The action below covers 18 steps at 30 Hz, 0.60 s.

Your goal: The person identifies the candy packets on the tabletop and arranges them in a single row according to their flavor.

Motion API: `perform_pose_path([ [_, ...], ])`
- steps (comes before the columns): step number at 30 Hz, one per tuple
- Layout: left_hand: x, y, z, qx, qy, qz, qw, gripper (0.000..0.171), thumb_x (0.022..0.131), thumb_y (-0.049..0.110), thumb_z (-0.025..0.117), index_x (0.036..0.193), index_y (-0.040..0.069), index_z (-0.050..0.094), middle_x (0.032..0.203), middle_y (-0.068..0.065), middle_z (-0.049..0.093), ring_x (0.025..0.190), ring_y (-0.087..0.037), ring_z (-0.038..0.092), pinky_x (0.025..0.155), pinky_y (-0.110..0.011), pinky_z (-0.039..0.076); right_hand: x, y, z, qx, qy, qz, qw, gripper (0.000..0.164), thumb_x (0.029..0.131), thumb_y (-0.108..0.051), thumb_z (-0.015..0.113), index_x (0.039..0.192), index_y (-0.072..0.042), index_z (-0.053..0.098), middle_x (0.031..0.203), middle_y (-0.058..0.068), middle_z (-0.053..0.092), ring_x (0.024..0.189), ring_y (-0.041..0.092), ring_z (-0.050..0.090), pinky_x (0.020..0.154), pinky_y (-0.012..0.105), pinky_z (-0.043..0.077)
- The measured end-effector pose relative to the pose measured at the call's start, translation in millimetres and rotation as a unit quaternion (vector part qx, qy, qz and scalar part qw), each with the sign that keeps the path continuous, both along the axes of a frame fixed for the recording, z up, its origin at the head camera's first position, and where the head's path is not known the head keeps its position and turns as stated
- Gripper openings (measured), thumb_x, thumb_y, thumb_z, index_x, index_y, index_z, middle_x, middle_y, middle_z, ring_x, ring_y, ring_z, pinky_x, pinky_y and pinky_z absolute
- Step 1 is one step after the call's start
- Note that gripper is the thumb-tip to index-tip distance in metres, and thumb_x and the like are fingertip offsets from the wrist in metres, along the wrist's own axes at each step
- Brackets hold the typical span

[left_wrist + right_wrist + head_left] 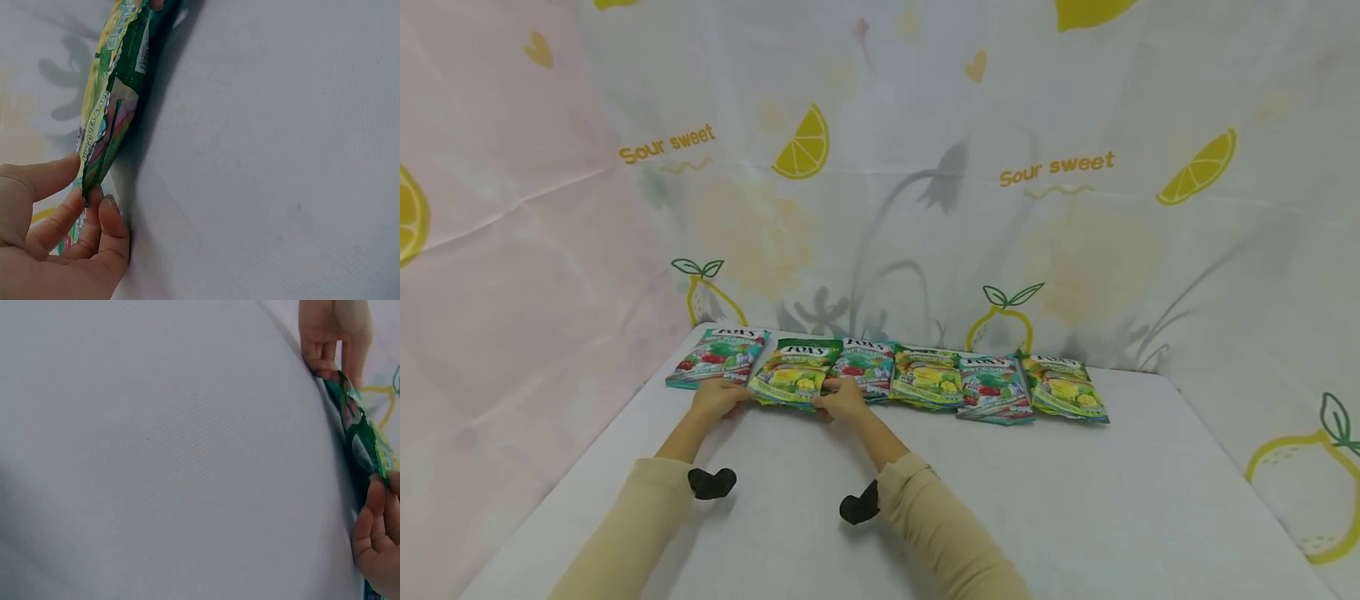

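Observation:
In the head view, a yellow-green FOX'S candy bag [793, 375] lies second from the left in a row. My left hand [718, 400] pinches its near left corner, and my right hand [842, 400] grips the near right corner. From the left wrist, the thumb and fingertips of the left hand [69, 231] show on either side of the bag's edge [115, 112], which is slightly lifted from the table. The right wrist view shows the right hand [381, 531] holding the other end. A teal candy bag [718, 357] lies beside the left hand.
Rightward the row continues with a teal bag [865, 367], a yellow bag [927, 377], another teal bag [995, 388] and a yellow bag [1063, 386]. They lie on a white table [1075, 508], before a lemon-printed cloth backdrop [880, 208].

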State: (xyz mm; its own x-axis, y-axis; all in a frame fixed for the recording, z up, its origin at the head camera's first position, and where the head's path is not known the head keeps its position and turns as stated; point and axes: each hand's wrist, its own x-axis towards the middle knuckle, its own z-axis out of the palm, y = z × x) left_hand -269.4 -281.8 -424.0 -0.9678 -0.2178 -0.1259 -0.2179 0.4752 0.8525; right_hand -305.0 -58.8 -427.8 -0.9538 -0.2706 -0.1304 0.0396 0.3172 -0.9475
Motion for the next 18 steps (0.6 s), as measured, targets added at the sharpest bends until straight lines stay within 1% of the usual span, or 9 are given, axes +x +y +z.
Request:
perform_pose_path([
  [3,2.6,0.0,0.5,0.070,-0.010,0.005,0.9975,0.034,0.086,0.015,0.065,0.105,-0.013,0.060,0.072,0.003,0.058,0.062,-0.008,0.053,0.057,-0.023,0.048,2.2,2.2,1.2,-0.021,-0.017,0.009,1.000,0.049,0.083,-0.002,0.069,0.129,0.005,0.053,0.095,0.020,0.069,0.066,0.020,0.067,0.060,0.030,0.055],
  [5,4.2,-0.1,1.7,0.110,-0.016,0.002,0.9938,0.034,0.088,0.016,0.064,0.107,-0.011,0.058,0.077,0.003,0.057,0.066,-0.008,0.054,0.060,-0.023,0.049,3.6,3.0,1.4,-0.028,-0.015,0.016,0.999,0.049,0.083,-0.002,0.068,0.130,0.003,0.053,0.099,0.018,0.069,0.067,0.018,0.066,0.061,0.030,0.055],
  [8,6.9,-1.1,3.1,0.174,-0.030,-0.019,0.9841,0.027,0.090,0.013,0.062,0.105,-0.009,0.056,0.081,0.002,0.058,0.070,-0.007,0.056,0.065,-0.022,0.050,7.4,5.7,1.4,-0.039,-0.015,0.022,0.999,0.050,0.084,-0.002,0.067,0.131,0.002,0.052,0.097,0.018,0.068,0.067,0.017,0.064,0.063,0.029,0.054],
  [11,11.0,-4.0,1.9,0.222,-0.049,-0.033,0.9732,0.020,0.091,0.007,0.060,0.104,-0.008,0.055,0.081,0.001,0.059,0.072,-0.007,0.058,0.069,-0.021,0.051,12.4,9.6,-0.4,-0.045,-0.009,0.040,0.998,0.050,0.085,-0.003,0.066,0.132,0.002,0.051,0.092,0.017,0.068,0.069,0.015,0.062,0.062,0.027,0.052],
  [12,12.5,-5.0,0.8,0.234,-0.053,-0.033,0.9702,0.020,0.091,0.004,0.059,0.105,-0.009,0.054,0.081,0.001,0.060,0.072,-0.006,0.059,0.070,-0.021,0.051,14.5,11.0,-0.7,-0.049,-0.009,0.046,0.998,0.049,0.086,-0.003,0.065,0.133,0.002,0.050,0.091,0.017,0.068,0.069,0.014,0.061,0.062,0.026,0.051],
  [13,14.2,-5.6,-0.3,0.239,-0.053,-0.036,0.9690,0.022,0.091,0.003,0.058,0.107,-0.011,0.054,0.082,0.000,0.060,0.073,-0.007,0.060,0.070,-0.021,0.052,16.5,12.2,-1.0,-0.054,-0.008,0.051,0.997,0.049,0.086,-0.003,0.065,0.133,0.002,0.049,0.090,0.017,0.068,0.068,0.014,0.060,0.062,0.026,0.050],
  [15,17.3,-6.1,-2.2,0.235,-0.049,-0.038,0.9700,0.028,0.091,0.002,0.058,0.112,-0.015,0.052,0.082,0.001,0.061,0.073,-0.006,0.060,0.070,-0.021,0.052,20.3,14.2,-1.2,-0.060,0.004,0.063,0.996,0.049,0.087,-0.001,0.064,0.133,0.003,0.049,0.088,0.018,0.068,0.066,0.013,0.058,0.060,0.025,0.048],
  [18,20.6,-4.2,-4.0,0.233,-0.036,-0.032,0.9712,0.039,0.089,0.000,0.059,0.120,-0.020,0.047,0.081,0.001,0.062,0.072,-0.005,0.060,0.069,-0.020,0.052,24.8,15.8,0.6,-0.069,0.012,0.070,0.995,0.048,0.086,0.002,0.063,0.132,0.005,0.049,0.085,0.020,0.068,0.061,0.012,0.054,0.056,0.023,0.044],
])
